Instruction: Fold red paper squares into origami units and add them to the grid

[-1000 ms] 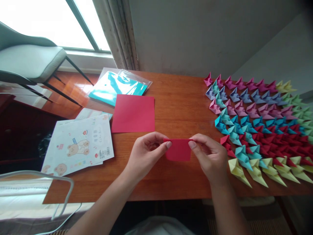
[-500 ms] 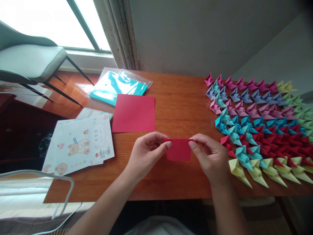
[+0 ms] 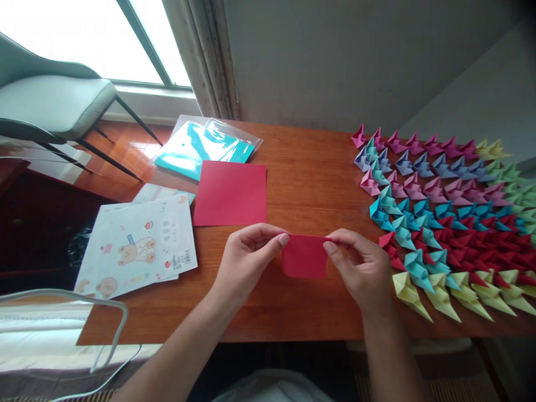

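Note:
Between my two hands is a small folded red paper (image 3: 305,257), its upper edge pinched at both corners and its lower edge curling a little. My left hand (image 3: 251,257) grips the top left corner between thumb and fingers. At the top right corner, my right hand (image 3: 355,262) has a like pinch, thumb toward me. A flat square red sheet (image 3: 231,192) lies on the table beyond my left hand. Rows of folded paper figures (image 3: 412,185) in several colours stand close to the right of my right hand.
The wooden table (image 3: 305,162) bears a teal paper pack (image 3: 205,148) in clear plastic at the back left. Bear-printed paper packs (image 3: 138,245) lie at the left edge. A white bent tube (image 3: 121,318) rises by the near left corner. A chair (image 3: 58,100) stands by the window.
My left thumb and fingers have shifted slightly left and up along the folded red paper, so more of it shows. My right hand keeps its pinch in nearly the same place.

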Action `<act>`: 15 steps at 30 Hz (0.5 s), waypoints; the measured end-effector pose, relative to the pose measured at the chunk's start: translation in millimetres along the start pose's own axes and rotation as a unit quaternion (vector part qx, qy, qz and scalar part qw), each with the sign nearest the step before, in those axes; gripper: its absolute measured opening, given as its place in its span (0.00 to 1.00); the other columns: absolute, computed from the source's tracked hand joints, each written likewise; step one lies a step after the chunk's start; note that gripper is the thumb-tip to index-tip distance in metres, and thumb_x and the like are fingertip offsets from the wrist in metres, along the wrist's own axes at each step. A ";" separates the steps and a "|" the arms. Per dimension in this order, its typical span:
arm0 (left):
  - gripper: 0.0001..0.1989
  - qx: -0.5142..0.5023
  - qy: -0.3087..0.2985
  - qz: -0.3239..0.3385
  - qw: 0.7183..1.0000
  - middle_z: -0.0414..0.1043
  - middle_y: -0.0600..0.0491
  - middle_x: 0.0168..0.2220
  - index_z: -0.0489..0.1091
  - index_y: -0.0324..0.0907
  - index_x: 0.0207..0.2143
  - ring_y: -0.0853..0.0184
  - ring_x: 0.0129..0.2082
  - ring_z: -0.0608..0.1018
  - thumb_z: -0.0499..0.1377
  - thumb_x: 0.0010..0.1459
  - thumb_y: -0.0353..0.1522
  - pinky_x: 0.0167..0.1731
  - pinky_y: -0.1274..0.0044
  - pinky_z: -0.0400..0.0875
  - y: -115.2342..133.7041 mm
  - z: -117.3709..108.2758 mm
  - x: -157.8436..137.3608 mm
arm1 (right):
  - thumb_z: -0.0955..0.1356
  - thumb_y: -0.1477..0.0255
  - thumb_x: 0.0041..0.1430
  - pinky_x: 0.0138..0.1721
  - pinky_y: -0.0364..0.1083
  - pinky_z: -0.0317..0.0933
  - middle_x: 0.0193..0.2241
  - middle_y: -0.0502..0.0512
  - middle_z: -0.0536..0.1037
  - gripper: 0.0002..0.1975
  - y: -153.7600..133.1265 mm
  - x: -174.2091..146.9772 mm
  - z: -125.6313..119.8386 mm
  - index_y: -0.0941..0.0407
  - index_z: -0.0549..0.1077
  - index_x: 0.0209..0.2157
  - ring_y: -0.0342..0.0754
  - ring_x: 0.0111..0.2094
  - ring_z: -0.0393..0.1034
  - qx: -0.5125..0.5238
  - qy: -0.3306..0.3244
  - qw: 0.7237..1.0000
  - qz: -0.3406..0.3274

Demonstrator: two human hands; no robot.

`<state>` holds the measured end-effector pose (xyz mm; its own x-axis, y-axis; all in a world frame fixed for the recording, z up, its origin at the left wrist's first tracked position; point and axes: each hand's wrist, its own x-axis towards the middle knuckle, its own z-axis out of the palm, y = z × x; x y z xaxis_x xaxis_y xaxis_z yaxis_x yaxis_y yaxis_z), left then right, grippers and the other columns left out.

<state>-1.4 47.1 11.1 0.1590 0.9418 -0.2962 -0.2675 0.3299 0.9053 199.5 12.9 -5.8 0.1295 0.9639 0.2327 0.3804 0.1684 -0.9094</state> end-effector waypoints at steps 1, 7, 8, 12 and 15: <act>0.07 -0.001 0.004 0.001 1.000 0.80 0.54 0.29 0.79 0.40 0.30 0.72 0.29 0.78 0.71 0.52 0.34 0.31 0.84 0.72 -0.5 -0.4 -0.1 | 0.71 0.74 0.61 0.37 0.43 0.68 0.33 0.48 0.80 0.03 0.0 0.2 0.2 0.50 0.77 0.35 0.45 0.34 0.74 -0.002 -0.005 1.000 -0.004; 0.08 0.068 0.035 0.030 0.997 0.78 0.54 0.28 0.78 0.39 0.29 0.72 0.29 0.76 0.70 0.54 0.36 0.30 0.84 0.70 -0.4 0.8 -1.5 | 0.71 0.75 0.60 0.37 0.44 0.66 0.32 0.48 0.79 0.04 -0.9 1.2 1.1 0.51 0.77 0.34 0.46 0.35 0.73 -0.028 -0.010 0.999 -0.035; 0.09 0.081 0.029 0.030 0.996 0.77 0.54 0.28 0.78 0.39 0.29 0.72 0.29 0.76 0.69 0.54 0.36 0.30 0.84 0.70 -0.1 1.3 -1.6 | 0.71 0.75 0.60 0.36 0.44 0.67 0.32 0.48 0.79 0.03 -0.5 1.0 1.3 0.51 0.77 0.34 0.46 0.35 0.73 -0.026 -0.001 0.999 -0.035; 0.10 0.098 0.003 0.019 0.995 0.78 0.52 0.29 0.78 0.39 0.32 0.69 0.30 0.77 0.70 0.53 0.37 0.30 0.81 0.70 -0.9 2.4 -1.9 | 0.71 0.73 0.60 0.34 0.46 0.67 0.31 0.50 0.79 0.02 0.6 -0.2 2.1 0.52 0.77 0.33 0.48 0.33 0.73 -0.004 0.035 0.999 -0.026; 0.09 0.121 0.001 0.037 0.992 0.78 0.52 0.29 0.78 0.38 0.31 0.68 0.29 0.77 0.69 0.54 0.36 0.30 0.81 0.70 -2.5 1.6 -1.8 | 0.71 0.73 0.60 0.34 0.46 0.67 0.30 0.51 0.78 0.02 -0.9 -0.1 2.3 0.52 0.77 0.33 0.48 0.32 0.73 -0.012 0.038 0.998 -0.037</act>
<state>0.6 44.5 9.8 0.1457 0.9631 -0.2263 -0.0426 0.2346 0.9712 197.1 13.1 -5.9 0.1696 0.9300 0.3261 0.4140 0.2331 -0.8799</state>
